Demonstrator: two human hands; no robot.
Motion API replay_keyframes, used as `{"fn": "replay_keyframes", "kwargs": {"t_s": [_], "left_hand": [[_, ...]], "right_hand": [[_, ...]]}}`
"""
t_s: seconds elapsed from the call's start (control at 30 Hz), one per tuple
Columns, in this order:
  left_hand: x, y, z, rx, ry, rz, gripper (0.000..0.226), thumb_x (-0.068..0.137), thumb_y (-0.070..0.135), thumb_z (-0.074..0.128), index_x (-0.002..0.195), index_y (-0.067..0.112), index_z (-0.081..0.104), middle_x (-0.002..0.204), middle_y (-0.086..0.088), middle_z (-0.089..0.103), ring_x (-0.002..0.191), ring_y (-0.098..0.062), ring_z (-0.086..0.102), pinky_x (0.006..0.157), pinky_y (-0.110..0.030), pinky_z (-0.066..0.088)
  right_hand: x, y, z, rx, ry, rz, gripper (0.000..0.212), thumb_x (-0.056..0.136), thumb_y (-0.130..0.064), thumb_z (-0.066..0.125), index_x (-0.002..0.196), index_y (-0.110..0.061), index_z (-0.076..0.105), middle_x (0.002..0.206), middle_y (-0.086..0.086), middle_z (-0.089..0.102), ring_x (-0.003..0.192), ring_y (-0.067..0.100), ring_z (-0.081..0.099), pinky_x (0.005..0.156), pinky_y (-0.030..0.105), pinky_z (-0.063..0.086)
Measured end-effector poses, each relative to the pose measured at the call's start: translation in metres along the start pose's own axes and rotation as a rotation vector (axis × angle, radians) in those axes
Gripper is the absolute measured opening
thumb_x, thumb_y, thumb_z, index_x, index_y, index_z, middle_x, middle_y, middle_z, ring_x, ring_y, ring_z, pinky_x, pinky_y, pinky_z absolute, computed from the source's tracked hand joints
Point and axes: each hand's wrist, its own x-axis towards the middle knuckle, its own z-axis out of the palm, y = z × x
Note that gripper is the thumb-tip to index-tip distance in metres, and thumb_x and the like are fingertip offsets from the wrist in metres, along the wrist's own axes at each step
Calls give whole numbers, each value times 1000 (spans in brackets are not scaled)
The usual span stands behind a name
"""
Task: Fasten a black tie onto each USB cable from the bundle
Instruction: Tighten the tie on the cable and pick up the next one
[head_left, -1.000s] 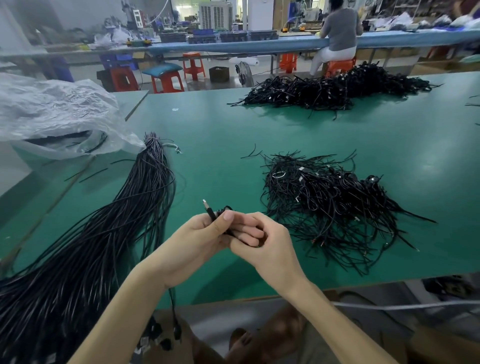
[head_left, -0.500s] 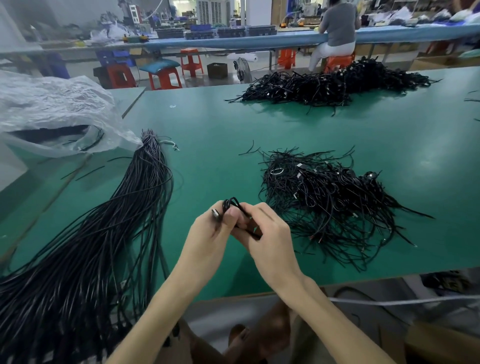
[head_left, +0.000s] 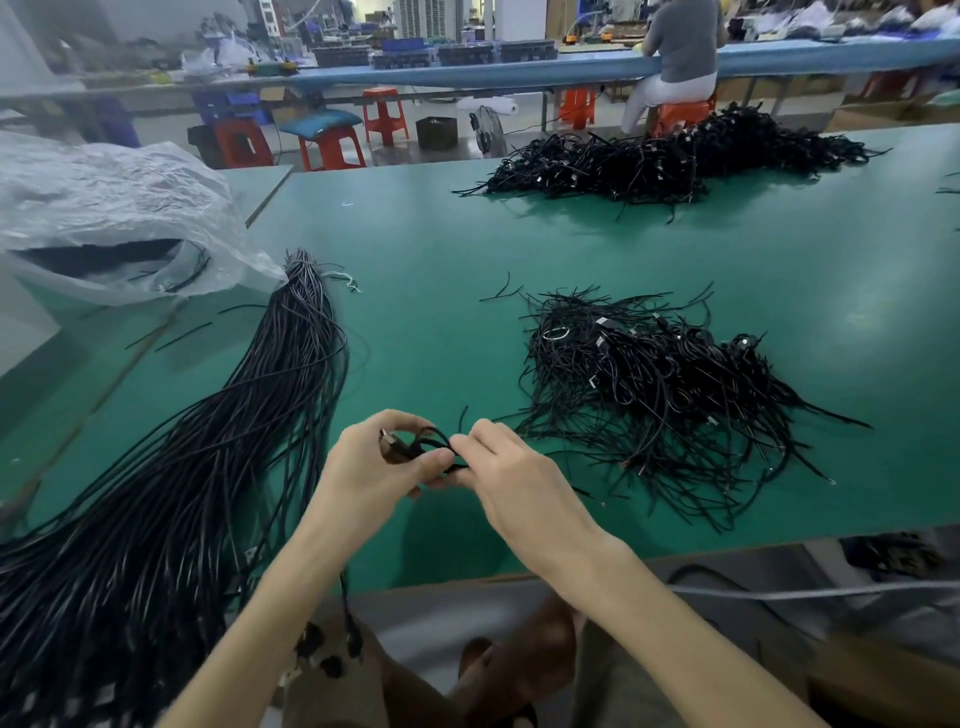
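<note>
My left hand (head_left: 371, 465) grips a looped black USB cable (head_left: 415, 447) with its metal plug end showing between thumb and fingers. My right hand (head_left: 511, 473) pinches a thin black tie (head_left: 460, 418) at the cable's loop; one tie end sticks up between the hands. Both hands meet above the near part of the green table (head_left: 426, 322). A long bundle of black USB cables (head_left: 218, 441) lies to the left and runs off the table's front edge. A pile of black ties and tied cables (head_left: 654, 395) lies to the right of my hands.
A crumpled clear plastic bag (head_left: 109, 218) sits at the far left. A second, larger black cable heap (head_left: 670, 156) lies at the table's far side. Loose ties lie scattered near the bag. Beyond are orange stools, a blue workbench and a seated person.
My hands have shifted slightly apart and forward; the cable's plug now shows in my left hand and the right fingers pinch the tie at the loop.
</note>
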Motion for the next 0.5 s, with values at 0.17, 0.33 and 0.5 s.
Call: {"fn": "replay_keyframes", "kwargs": {"t_s": [0.17, 0.33, 0.5], "left_hand": [[2, -8, 5, -55, -41, 34, 16, 82, 12, 86, 89, 7, 72, 73, -7, 78, 72, -28, 77, 80, -46, 62], [4, -4, 5, -108, -120, 17, 33, 79, 19, 85, 105, 6, 68, 75, -8, 77, 70, -24, 77, 72, -33, 64], [9, -1, -8, 361, -303, 166, 5, 96, 34, 71, 100, 34, 69, 70, 8, 73, 63, -10, 70, 68, -23, 57]], "right_hand": [[-2, 3, 4, -151, -32, 20, 24, 93, -1, 66, 114, -13, 64, 101, 0, 63, 98, 23, 53, 75, 32, 46], [-7, 11, 4, -131, -81, 1, 27, 96, 4, 57, 116, -12, 62, 103, 2, 61, 98, 22, 53, 73, 37, 51], [-5, 23, -2, -134, -128, -80, 31, 93, 11, 54, 115, -9, 63, 102, 4, 59, 100, 23, 51, 75, 39, 49]]}}
